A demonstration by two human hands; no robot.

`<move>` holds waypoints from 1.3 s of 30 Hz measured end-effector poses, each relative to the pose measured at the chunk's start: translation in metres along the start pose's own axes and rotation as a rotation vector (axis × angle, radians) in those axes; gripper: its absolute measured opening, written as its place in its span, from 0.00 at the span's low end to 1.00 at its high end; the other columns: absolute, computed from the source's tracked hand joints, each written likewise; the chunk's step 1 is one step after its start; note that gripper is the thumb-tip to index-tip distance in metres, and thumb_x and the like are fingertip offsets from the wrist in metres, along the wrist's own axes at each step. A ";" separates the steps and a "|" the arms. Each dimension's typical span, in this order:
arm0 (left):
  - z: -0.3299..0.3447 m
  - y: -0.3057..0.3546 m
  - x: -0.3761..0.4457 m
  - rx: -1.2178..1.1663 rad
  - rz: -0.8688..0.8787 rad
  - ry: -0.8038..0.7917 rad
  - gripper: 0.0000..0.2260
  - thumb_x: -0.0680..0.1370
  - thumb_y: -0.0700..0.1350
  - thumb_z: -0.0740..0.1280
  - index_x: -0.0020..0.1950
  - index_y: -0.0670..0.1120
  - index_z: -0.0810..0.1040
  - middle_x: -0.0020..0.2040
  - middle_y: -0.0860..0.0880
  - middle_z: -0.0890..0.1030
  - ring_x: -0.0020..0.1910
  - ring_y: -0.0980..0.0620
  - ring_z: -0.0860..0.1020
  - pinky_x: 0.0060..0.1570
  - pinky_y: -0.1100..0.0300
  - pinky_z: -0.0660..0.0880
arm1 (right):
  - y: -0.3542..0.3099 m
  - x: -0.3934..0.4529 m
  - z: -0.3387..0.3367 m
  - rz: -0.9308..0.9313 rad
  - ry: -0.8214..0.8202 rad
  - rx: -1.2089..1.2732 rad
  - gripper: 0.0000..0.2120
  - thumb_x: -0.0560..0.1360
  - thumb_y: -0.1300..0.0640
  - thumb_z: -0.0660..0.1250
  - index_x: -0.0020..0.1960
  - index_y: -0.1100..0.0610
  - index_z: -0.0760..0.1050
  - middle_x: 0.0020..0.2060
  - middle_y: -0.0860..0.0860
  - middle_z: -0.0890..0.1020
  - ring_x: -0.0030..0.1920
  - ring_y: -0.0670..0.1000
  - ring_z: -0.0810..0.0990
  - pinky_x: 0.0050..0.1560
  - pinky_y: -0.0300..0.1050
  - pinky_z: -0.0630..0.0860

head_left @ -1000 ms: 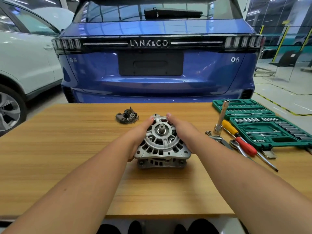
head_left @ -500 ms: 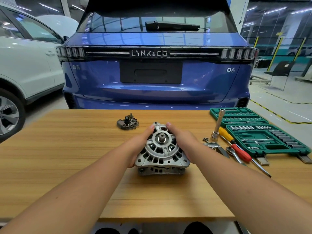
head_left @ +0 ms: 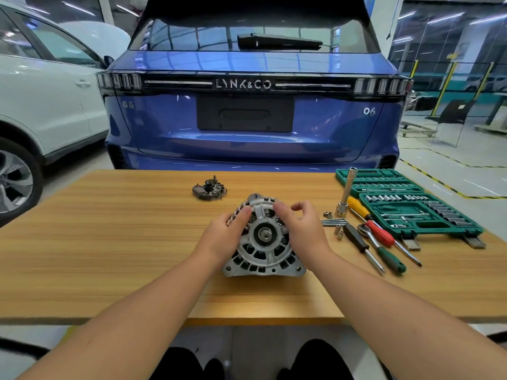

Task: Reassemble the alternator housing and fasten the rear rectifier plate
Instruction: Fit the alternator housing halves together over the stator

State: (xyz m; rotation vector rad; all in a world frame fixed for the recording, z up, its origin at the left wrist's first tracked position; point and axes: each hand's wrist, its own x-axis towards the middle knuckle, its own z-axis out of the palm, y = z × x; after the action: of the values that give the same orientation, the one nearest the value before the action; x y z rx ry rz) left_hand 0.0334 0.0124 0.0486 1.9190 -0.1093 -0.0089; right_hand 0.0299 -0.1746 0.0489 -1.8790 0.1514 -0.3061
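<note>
The silver alternator housing sits mid-table, tipped so that its shaft end faces me. My left hand grips its left side, thumb on the upper rim. On its right side rests my right hand, thumb across the top face, index and other fingers curled loosely above the far edge. The dark rectifier plate lies alone on the table behind and to the left of the housing. Long bolts and small screws lie just right of my right hand.
A chrome socket extension stands upright to the right. Beside it lie several screwdrivers and a ratchet. An open green socket case fills the table's right end. A blue car stands close behind the wooden table.
The housing has been tipped toward me, its shaft face now more visible. My right fingers have lifted off the far rim and curled. The camera has pitched upward.
</note>
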 end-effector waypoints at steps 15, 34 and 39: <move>-0.006 -0.022 -0.017 0.217 0.252 -0.102 0.42 0.66 0.79 0.61 0.74 0.62 0.58 0.58 0.69 0.72 0.58 0.64 0.76 0.46 0.66 0.73 | 0.030 -0.021 -0.014 -0.340 -0.095 -0.123 0.35 0.67 0.28 0.66 0.69 0.45 0.70 0.52 0.36 0.79 0.53 0.36 0.79 0.47 0.37 0.78; 0.021 0.014 0.001 0.087 0.363 0.115 0.21 0.78 0.65 0.55 0.59 0.57 0.80 0.53 0.56 0.82 0.53 0.58 0.78 0.52 0.58 0.75 | -0.024 -0.004 0.008 -0.415 -0.078 -0.541 0.26 0.77 0.34 0.47 0.47 0.52 0.74 0.41 0.46 0.77 0.42 0.48 0.73 0.37 0.44 0.62; 0.024 0.013 0.006 0.098 0.376 0.144 0.24 0.77 0.66 0.53 0.59 0.54 0.80 0.51 0.54 0.82 0.52 0.56 0.78 0.49 0.58 0.73 | -0.025 -0.002 0.009 -0.458 -0.024 -0.562 0.28 0.76 0.33 0.47 0.43 0.52 0.77 0.35 0.47 0.78 0.38 0.48 0.75 0.34 0.48 0.69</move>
State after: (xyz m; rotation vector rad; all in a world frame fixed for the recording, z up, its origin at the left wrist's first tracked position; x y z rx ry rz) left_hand 0.0374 -0.0149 0.0525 1.9631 -0.3768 0.3919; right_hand 0.0291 -0.1575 0.0697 -2.4681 -0.2406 -0.5994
